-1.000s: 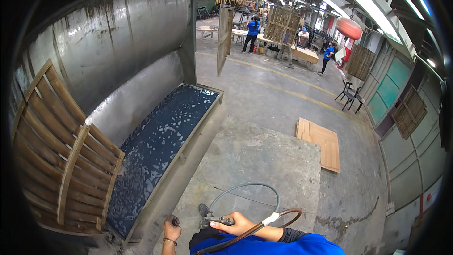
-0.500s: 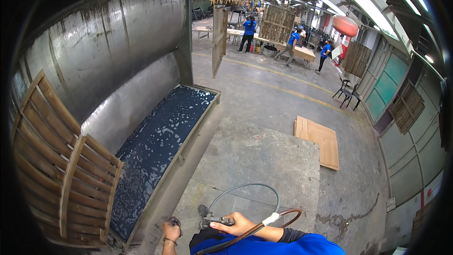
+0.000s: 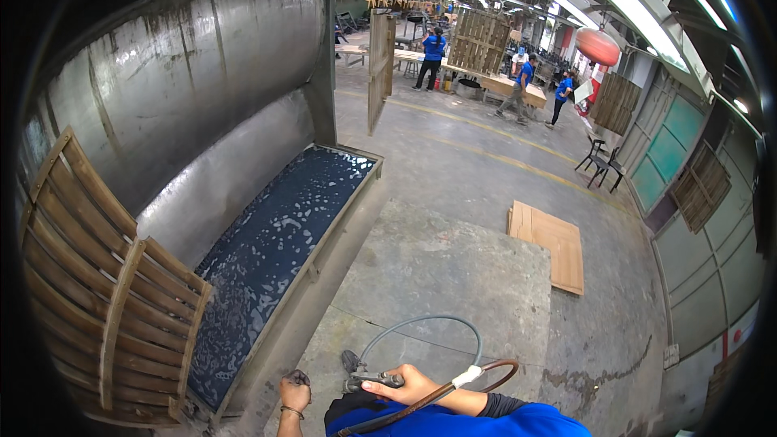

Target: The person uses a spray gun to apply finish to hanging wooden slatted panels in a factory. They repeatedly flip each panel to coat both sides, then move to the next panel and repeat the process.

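Note:
In my right hand (image 3: 414, 386) is a spray gun (image 3: 374, 379), held low near my body and pointing left. A grey hose (image 3: 441, 317) loops forward from the gun, and a brown hose (image 3: 506, 366) with a white wrapped joint (image 3: 468, 375) curves over my right forearm. My left hand (image 3: 295, 391) is a closed fist with dark stains on its fingers and a band at the wrist; nothing shows in it. It hangs beside the rim of a long metal trough (image 3: 301, 283) of dark liquid with pale floating flecks.
A curved metal wall (image 3: 202, 57) rises behind the trough. A slatted wooden rack (image 3: 121, 307) leans at the left. Flat cardboard sheets (image 3: 550, 247) lie on the floor ahead. Black chairs (image 3: 600, 163) stand at the right. Several people in blue work at the back, beyond a slatted panel (image 3: 379, 73).
The view has shifted slightly. At the back, a person in blue has straightened up and moved right beside a table. My hands and the spray gun keep their places.

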Demonstrator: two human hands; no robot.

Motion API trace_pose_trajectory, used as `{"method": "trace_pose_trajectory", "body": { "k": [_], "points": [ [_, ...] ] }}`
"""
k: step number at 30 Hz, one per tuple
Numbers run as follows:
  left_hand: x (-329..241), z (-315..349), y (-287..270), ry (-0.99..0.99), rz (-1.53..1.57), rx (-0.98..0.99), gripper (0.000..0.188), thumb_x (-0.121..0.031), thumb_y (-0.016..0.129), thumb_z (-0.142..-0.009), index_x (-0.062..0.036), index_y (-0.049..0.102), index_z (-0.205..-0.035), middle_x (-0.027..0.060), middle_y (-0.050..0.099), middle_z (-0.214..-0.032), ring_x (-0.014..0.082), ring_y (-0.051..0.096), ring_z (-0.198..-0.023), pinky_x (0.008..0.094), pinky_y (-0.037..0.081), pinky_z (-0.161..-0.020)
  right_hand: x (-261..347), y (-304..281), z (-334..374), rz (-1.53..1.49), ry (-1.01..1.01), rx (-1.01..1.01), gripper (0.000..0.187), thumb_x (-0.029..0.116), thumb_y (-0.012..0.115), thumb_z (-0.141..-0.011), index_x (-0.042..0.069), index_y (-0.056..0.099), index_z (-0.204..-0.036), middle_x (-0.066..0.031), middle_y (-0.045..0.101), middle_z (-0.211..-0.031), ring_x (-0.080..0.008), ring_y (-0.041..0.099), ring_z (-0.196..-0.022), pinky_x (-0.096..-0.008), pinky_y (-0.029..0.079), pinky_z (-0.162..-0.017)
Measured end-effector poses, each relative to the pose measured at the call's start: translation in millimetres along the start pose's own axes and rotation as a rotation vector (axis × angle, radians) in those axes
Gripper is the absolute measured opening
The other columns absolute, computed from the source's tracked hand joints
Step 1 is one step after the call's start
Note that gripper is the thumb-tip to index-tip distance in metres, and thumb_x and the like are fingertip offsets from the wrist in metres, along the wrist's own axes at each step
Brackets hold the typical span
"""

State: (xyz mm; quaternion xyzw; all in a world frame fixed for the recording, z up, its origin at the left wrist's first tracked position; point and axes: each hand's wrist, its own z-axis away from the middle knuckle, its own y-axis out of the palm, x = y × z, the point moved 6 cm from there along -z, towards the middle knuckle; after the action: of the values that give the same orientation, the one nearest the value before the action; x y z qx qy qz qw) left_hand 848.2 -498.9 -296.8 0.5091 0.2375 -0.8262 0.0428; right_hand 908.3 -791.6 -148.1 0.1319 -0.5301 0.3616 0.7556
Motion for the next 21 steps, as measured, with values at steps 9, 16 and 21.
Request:
{"method": "trace_pose_trajectory", "body": {
  "k": [9, 16, 21],
  "points": [
    [-20.7, 16.9, 7.0, -0.037, -0.005, 0.018, 0.024, 0.012, 0.038, -0.072, -0.0016, 0.057, -0.069, 0.0057, 0.054, -0.054, 0.0165, 0.055, -0.042, 0.0329, 0.043, -0.037, -5.0, -2.8, 10.2, -0.018, -0.034, -0.019, 0.054, 0.052, 0.072, -0.094, 0.0, 0.075, -0.078, -0.003, 0.068, -0.067, -0.0104, 0.064, -0.064, -0.0275, 0.05, -0.062],
    [7.8, 4.7, 9.0, -0.037, 0.104, 0.113, 0.026, 0.015, 0.039, -0.072, 0.0004, 0.061, -0.072, 0.0098, 0.061, -0.058, 0.018, 0.06, -0.045, 0.0321, 0.047, -0.042, -10.3, 1.2, 7.6, -0.038, -0.015, 0.005, 0.053, 0.051, 0.072, -0.094, 0.001, 0.074, -0.076, -0.0021, 0.067, -0.065, -0.0093, 0.062, -0.063, -0.0269, 0.049, -0.061],
    [38.8, 8.4, -2.2, 0.05, 0.115, 0.059, 0.023, 0.014, 0.046, -0.076, 0.0032, 0.066, -0.079, 0.011, 0.068, -0.066, 0.0165, 0.067, -0.06, 0.0283, 0.053, -0.056, -11.3, 14.0, -12.6, -0.08, -0.019, 0.082, 0.058, 0.055, 0.071, -0.093, 0.002, 0.072, -0.071, -0.0021, 0.064, -0.061, -0.0104, 0.061, -0.06, -0.0282, 0.049, -0.059]
  ]
}}
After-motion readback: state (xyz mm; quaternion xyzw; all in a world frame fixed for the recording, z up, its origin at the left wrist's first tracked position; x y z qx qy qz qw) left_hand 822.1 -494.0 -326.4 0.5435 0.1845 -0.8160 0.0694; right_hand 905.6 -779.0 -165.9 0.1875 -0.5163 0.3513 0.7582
